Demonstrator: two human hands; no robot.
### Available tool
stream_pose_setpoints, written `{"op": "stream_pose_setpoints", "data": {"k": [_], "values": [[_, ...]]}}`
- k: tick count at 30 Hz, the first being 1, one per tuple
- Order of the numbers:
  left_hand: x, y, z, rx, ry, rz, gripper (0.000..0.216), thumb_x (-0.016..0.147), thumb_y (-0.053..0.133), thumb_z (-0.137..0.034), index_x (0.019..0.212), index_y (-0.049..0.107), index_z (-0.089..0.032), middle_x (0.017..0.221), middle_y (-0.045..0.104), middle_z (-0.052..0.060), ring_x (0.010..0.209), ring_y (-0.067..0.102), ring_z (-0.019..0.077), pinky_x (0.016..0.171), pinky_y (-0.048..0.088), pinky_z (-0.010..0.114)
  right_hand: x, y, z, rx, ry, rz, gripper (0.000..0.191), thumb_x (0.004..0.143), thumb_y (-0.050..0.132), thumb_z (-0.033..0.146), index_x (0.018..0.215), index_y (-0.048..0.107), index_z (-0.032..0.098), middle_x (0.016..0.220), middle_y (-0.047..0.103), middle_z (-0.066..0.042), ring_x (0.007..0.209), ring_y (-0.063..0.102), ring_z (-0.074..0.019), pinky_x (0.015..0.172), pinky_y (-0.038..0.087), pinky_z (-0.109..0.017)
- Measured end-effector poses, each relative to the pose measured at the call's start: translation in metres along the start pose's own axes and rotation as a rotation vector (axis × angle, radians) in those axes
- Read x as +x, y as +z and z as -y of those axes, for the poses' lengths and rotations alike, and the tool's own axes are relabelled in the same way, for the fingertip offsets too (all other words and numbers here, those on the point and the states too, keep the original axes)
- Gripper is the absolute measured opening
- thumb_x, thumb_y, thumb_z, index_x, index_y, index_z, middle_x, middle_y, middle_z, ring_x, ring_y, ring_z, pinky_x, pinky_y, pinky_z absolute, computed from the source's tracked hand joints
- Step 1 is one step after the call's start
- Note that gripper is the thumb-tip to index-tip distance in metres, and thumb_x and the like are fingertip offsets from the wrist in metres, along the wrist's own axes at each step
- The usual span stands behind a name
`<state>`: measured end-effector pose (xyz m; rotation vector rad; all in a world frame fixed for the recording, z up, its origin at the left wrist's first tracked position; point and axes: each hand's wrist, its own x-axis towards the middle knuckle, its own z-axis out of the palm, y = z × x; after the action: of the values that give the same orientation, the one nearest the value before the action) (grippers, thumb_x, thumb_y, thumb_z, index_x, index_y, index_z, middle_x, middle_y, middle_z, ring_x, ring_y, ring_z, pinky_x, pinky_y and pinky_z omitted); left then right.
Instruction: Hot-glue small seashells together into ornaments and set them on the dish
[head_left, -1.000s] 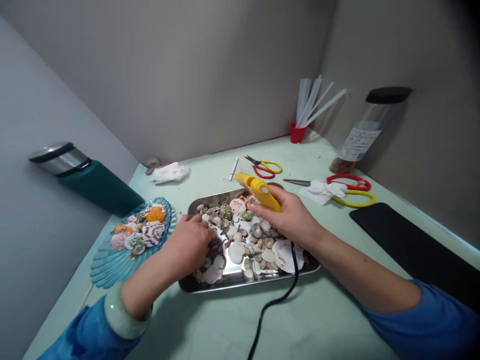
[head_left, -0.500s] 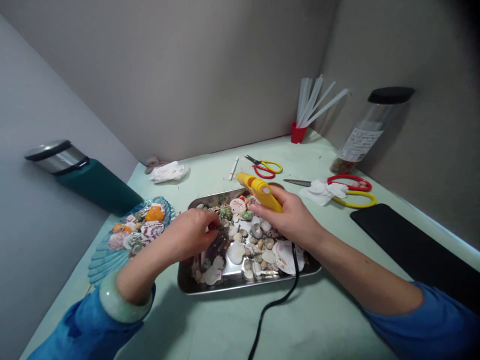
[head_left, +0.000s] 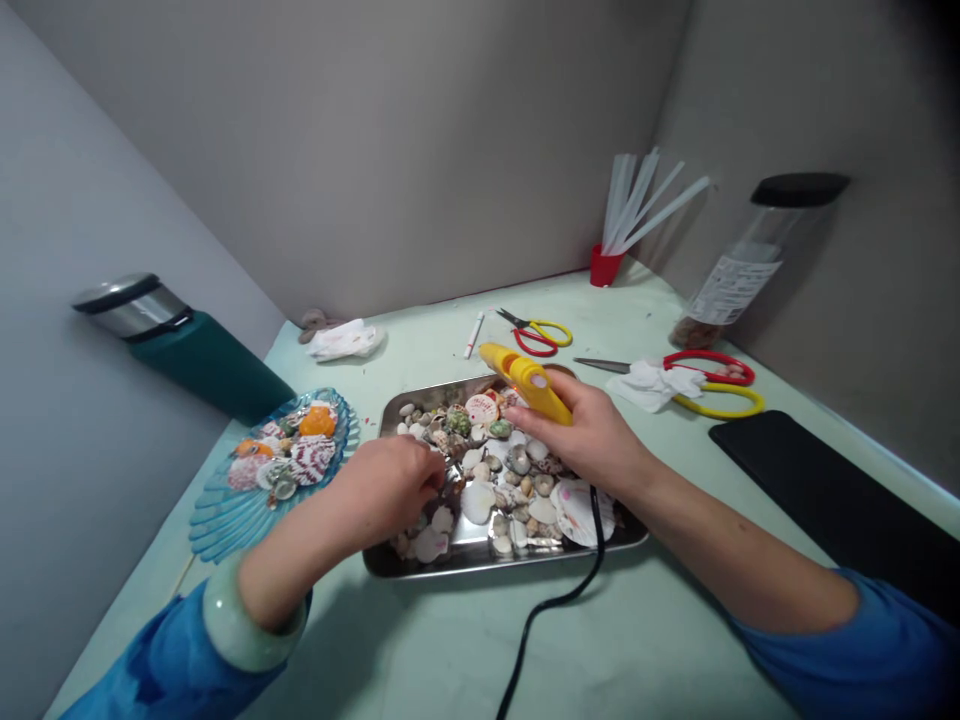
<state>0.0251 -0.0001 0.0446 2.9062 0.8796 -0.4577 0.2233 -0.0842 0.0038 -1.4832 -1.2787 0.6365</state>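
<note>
Head view. Right grip (head_left: 600, 435): closed round the handle of one yellow glue gun (head_left: 541, 392), held above the tray, nozzle toward the far side. Left grip (head_left: 390, 482): fingers curled down over assorted shells (head_left: 478, 502), left part of metal tray (head_left: 466, 547); contents hidden, hold cannot be told. Tray: on pale green worktop (head_left: 420, 650).

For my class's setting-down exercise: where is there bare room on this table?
Bare table lies nearside of the tray, between the left sleeve and black cord, and between the cord and right forearm. Another patch lies between the white bundle and marker. Crowded: the tray, full of shells; at right, large scissors, tissue, jar.
</note>
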Motion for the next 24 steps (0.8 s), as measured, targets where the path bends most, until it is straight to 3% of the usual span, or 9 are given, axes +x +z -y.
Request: {"op": "stream_pose_setpoints", "data": {"k": [9, 14, 19, 24], "values": [[-0.019, -0.001, 0.000, 0.101, 0.158, 0.115, 0.006, 0.066, 0.063, -0.016, 0.071, 0.063, -0.019, 0.076, 0.067, 0.006, 0.077, 0.059, 0.0228, 0.074, 0.043, 0.034, 0.000, 0.001, 0.000, -0.009, -0.012, -0.003, 0.028, 0.078, 0.062, 0.040, 0.097, 0.061, 0.019, 0.075, 0.057, 0.001, 0.064, 0.050, -0.0141, 0.056, 0.038, -0.025], [-0.016, 0.007, -0.001, 0.121, 0.113, 0.134, 0.018, 0.064, 0.060, -0.011, 0.081, 0.061, -0.017, 0.082, 0.068, 0.010, 0.075, 0.060, 0.0239, 0.067, 0.044, 0.033, 0.000, 0.001, 0.000, -0.006, -0.001, -0.003, 0.028, 0.078, 0.062, 0.040, 0.097, 0.060, 0.020, 0.075, 0.056, 0.002, 0.064, 0.050, -0.0137, 0.057, 0.038, -0.025], [-0.011, 0.006, 0.006, 0.051, 0.043, 0.074, 0.017, 0.078, 0.047, -0.011, 0.087, 0.059, -0.020, 0.076, 0.067, 0.006, 0.069, 0.062, 0.0191, 0.060, 0.042, 0.027, 0.000, 0.001, 0.000, -0.015, -0.008, -0.003, 0.027, 0.078, 0.062, 0.040, 0.095, 0.061, 0.019, 0.074, 0.056, 0.001, 0.064, 0.050, -0.0141, 0.056, 0.037, -0.025], [-0.014, 0.005, 0.005, 0.058, 0.093, 0.115, 0.008, 0.070, 0.056, -0.013, 0.071, 0.060, -0.020, 0.076, 0.068, 0.006, 0.070, 0.063, 0.0208, 0.062, 0.044, 0.029, 0.000, 0.000, 0.000, -0.009, -0.006, -0.002, 0.027, 0.078, 0.063, 0.039, 0.096, 0.061, 0.020, 0.076, 0.058, 0.001, 0.065, 0.051, -0.0147, 0.057, 0.038, -0.025]]}}
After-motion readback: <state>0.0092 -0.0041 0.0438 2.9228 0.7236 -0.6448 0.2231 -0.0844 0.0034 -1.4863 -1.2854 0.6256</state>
